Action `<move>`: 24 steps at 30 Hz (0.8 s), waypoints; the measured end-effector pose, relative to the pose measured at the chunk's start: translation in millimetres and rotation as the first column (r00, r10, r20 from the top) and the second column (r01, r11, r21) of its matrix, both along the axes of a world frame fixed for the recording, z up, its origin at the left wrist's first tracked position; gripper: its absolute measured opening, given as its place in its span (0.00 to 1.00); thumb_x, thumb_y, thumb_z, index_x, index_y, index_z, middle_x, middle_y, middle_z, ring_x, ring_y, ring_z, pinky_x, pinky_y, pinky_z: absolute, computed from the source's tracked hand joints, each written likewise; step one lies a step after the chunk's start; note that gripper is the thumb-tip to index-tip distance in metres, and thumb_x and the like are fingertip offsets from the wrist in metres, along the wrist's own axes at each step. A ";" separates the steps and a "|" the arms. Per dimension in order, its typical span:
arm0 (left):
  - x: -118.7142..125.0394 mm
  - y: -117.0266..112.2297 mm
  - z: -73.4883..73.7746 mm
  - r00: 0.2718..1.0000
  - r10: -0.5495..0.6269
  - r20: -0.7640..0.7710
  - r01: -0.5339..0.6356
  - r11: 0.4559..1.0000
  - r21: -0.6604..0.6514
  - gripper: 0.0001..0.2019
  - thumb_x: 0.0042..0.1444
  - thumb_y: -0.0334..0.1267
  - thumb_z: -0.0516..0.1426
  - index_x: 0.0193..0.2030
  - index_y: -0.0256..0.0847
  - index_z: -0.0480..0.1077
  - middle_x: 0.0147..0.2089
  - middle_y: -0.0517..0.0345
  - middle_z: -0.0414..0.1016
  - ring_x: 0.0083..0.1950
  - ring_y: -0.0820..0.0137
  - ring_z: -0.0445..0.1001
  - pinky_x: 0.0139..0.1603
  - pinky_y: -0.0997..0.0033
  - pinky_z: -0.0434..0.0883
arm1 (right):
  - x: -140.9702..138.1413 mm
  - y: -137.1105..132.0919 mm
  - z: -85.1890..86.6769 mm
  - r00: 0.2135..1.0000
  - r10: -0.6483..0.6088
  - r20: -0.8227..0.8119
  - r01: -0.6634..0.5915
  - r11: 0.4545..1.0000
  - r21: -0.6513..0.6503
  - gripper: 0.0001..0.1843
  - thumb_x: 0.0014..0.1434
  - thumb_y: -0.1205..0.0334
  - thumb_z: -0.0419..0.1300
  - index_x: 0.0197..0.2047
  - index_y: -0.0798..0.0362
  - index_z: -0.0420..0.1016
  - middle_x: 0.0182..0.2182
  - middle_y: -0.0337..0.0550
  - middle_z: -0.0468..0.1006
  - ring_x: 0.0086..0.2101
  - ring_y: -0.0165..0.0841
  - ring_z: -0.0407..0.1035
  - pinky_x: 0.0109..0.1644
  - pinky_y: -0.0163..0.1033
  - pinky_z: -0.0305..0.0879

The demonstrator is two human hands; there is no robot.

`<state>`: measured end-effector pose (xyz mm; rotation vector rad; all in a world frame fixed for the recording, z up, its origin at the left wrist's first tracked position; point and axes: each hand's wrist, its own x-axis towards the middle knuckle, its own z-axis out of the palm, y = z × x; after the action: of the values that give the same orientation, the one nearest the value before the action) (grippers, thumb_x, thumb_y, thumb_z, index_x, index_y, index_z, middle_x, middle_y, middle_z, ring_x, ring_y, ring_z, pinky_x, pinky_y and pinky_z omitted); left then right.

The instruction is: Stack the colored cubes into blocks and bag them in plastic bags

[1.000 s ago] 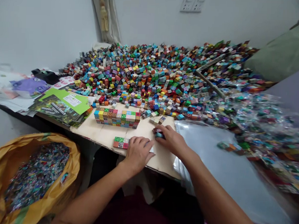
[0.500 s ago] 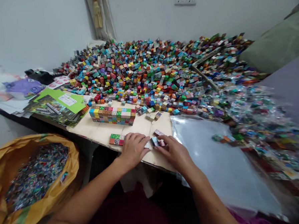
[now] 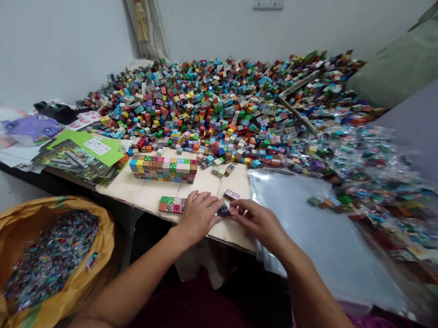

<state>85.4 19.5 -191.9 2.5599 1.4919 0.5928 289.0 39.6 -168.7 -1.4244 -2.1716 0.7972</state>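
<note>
A flat double row of small printed cubes (image 3: 172, 204) lies near the table's front edge. My left hand (image 3: 199, 213) curves over its right end, fingers on the far side and thumb on the near side, hiding part of it. Just right of it, my right hand (image 3: 255, 218) pinches a pinkish cube (image 3: 233, 211) between thumb and fingertips. A dark cube (image 3: 223, 210) sits between the two hands, against the pink one. Behind them lies a short brown-mauve cube piece (image 3: 232, 194). Farther back stands a long block of stacked cubes (image 3: 163, 169).
A big heap of loose cubes (image 3: 193, 104) covers the back. Clear plastic bags (image 3: 297, 217) lie at right, with wrapped pieces (image 3: 366, 157) beyond. Printed cards (image 3: 76, 154) lie at left. A yellow sack (image 3: 105, 231) of colourful pieces stands below the table's left side.
The dark cube between my hands has turned, and its light-blue face no longer shows. My right fingers have shifted and now pinch the pink cube. My left hand stays on the row.
</note>
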 end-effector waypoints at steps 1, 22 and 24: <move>0.4 0.7 -0.8 1.000 -0.007 0.005 0.007 1.000 0.001 0.20 0.57 0.41 0.60 0.56 0.45 0.65 0.55 0.56 0.73 0.59 0.62 0.66 0.61 0.52 0.58 | 2.9 3.8 4.8 0.999 -0.038 -0.012 0.038 0.999 0.000 0.12 0.59 0.53 0.54 0.42 0.49 0.73 0.30 0.41 0.74 0.26 0.32 0.66 0.30 0.36 0.63; -2.1 -0.9 -0.7 1.000 -0.012 0.024 0.011 1.000 0.003 0.21 0.56 0.40 0.60 0.56 0.44 0.64 0.53 0.55 0.73 0.56 0.64 0.67 0.59 0.55 0.60 | 7.2 0.7 -6.2 0.956 -0.020 0.294 -0.008 0.996 0.092 0.26 0.50 0.74 0.53 0.53 0.49 0.69 0.51 0.48 0.68 0.36 0.33 0.71 0.38 0.37 0.66; -2.0 -1.0 -1.2 1.000 -0.003 0.028 0.003 1.000 0.011 0.22 0.56 0.40 0.60 0.57 0.44 0.64 0.53 0.55 0.73 0.56 0.64 0.68 0.59 0.54 0.60 | 6.3 1.2 -5.0 0.966 0.024 0.258 -0.044 0.996 0.072 0.32 0.49 0.73 0.56 0.59 0.48 0.64 0.59 0.52 0.61 0.41 0.36 0.72 0.41 0.40 0.68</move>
<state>83.4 18.5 -193.1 2.5505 1.4797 0.6357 295.3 40.8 -173.6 -1.5269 -2.3967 0.5588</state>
